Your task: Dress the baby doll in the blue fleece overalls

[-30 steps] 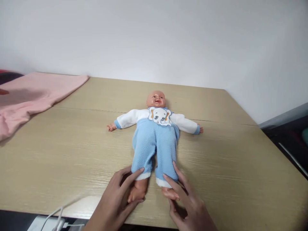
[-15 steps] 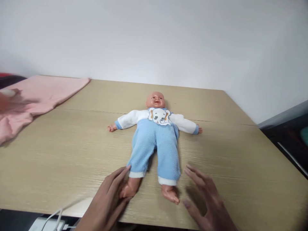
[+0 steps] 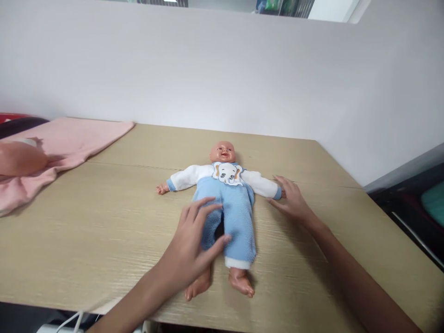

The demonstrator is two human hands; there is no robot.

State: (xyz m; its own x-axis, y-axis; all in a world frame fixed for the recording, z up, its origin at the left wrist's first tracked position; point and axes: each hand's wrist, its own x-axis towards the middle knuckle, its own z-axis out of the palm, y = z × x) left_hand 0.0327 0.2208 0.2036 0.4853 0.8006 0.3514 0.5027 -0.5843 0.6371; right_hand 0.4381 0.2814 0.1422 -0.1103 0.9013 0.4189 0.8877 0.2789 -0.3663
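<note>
One baby doll [image 3: 227,203], plastic head and limbs, dressed in a blue fleece romper with white sleeves and an elephant patch on the chest; lies face up near the middle of the table [image 3: 104,231], arms out to the sides, bare feet toward the near edge. The flat, spread posture leaves the clothing open to both hands.

Left hand [image 3: 194,245]: fingers spread, palm down on the romper's left leg, gripping nothing, apparently steadying or smoothing the fabric.

Right hand [image 3: 291,201]: open, fingers loosely extended, touching or just beside the doll's far sleeve cuff; exact contact unclear.

One pink cloth [image 3: 69,143], rumpled, at the table's far left corner, well apart from the doll.

One white cable [image 3: 71,320] at the near edge.
</note>
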